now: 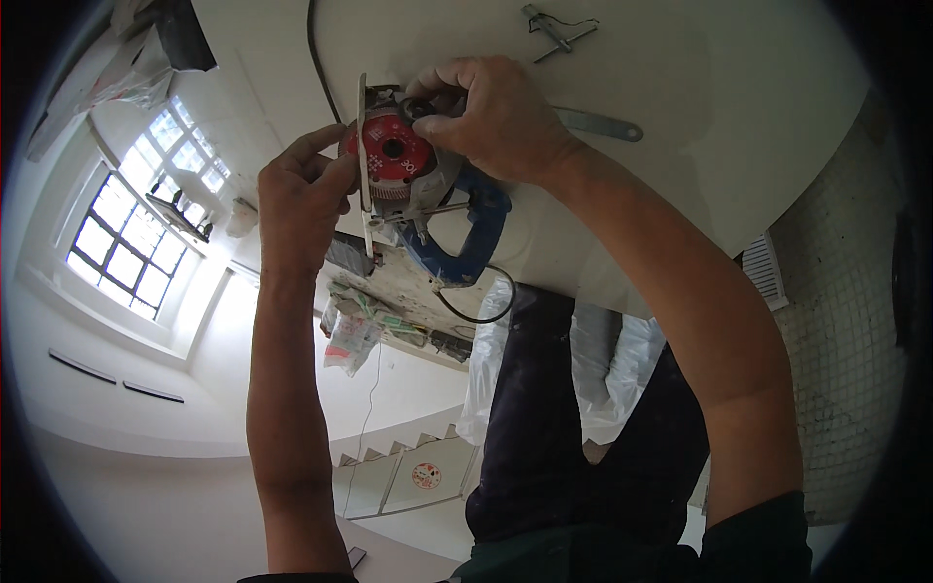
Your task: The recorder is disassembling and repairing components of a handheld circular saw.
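Hands (301, 194) (510, 121), two, on one circular saw (428, 182)

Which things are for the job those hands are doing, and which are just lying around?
For the job:
- blue-handled power saw
- red disc, beside the left hand
- dark round part at the right hand
- probably the flat grey spanner and small metal tool

Seemingly just lying about:
- white bag
- clear plastic, upper left

Red disc (413, 160) partly hidden, cord (312, 44) cut off
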`<action>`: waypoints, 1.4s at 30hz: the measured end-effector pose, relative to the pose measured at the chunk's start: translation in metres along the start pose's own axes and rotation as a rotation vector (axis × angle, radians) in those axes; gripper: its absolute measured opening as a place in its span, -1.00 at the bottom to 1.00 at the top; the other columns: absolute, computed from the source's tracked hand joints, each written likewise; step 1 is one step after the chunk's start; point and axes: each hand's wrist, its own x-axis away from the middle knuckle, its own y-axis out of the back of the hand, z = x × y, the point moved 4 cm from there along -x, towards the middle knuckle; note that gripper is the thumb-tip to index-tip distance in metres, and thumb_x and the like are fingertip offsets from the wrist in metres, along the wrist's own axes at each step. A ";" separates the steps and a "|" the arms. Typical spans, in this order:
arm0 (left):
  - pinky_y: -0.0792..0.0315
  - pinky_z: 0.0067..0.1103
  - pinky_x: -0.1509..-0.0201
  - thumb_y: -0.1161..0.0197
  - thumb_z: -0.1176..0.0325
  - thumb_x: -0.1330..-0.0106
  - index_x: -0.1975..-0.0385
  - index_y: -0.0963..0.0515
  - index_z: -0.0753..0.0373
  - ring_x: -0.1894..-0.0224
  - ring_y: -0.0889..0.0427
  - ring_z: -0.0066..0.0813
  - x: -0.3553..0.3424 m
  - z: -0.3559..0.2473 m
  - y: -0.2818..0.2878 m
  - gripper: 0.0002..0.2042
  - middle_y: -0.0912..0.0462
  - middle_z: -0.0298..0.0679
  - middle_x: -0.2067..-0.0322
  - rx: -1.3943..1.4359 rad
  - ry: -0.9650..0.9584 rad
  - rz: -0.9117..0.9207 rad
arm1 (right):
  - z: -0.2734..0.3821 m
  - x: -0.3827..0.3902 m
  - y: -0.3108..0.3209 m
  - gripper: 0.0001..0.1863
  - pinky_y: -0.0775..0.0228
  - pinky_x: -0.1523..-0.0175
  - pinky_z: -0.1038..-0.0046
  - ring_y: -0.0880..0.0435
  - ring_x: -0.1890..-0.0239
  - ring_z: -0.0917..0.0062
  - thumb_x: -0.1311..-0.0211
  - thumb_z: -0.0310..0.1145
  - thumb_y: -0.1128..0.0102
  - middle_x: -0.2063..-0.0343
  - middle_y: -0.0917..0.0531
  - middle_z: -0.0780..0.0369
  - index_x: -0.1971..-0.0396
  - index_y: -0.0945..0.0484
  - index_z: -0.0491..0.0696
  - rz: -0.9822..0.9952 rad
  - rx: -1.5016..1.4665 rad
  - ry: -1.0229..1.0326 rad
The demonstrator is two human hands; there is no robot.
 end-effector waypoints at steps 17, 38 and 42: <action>-0.32 -0.70 0.49 -0.35 0.37 -0.27 -0.05 -0.58 0.48 0.59 -0.46 -0.73 -0.004 0.002 0.002 -0.60 -0.63 -0.34 0.59 -0.013 -0.040 0.000 | 0.007 0.005 0.001 -0.66 -0.58 0.11 0.48 -0.75 0.34 0.51 -0.10 -0.38 -0.40 0.40 -0.75 0.13 0.12 -0.67 -0.20 0.088 0.046 -0.065; -0.34 -0.69 0.50 -0.30 0.42 -0.24 -0.04 -0.58 0.50 0.59 -0.48 -0.72 -0.007 0.001 0.003 -0.61 -0.64 -0.31 0.60 -0.049 -0.053 0.014 | 0.014 -0.014 -0.020 -0.62 -0.51 -0.16 0.34 -0.72 0.10 0.24 -0.01 -0.34 -0.41 0.15 -0.74 0.09 0.10 -0.73 -0.09 0.303 0.163 0.121; -0.35 -0.69 0.49 -0.31 0.42 -0.25 -0.04 -0.58 0.50 0.59 -0.49 -0.72 -0.008 0.002 0.002 -0.60 -0.65 -0.31 0.59 -0.022 -0.053 0.030 | 0.019 -0.021 -0.016 -0.63 -0.53 -0.14 0.34 -0.73 0.13 0.23 0.01 -0.37 -0.43 0.17 -0.74 0.08 0.12 -0.74 -0.10 0.371 0.173 0.057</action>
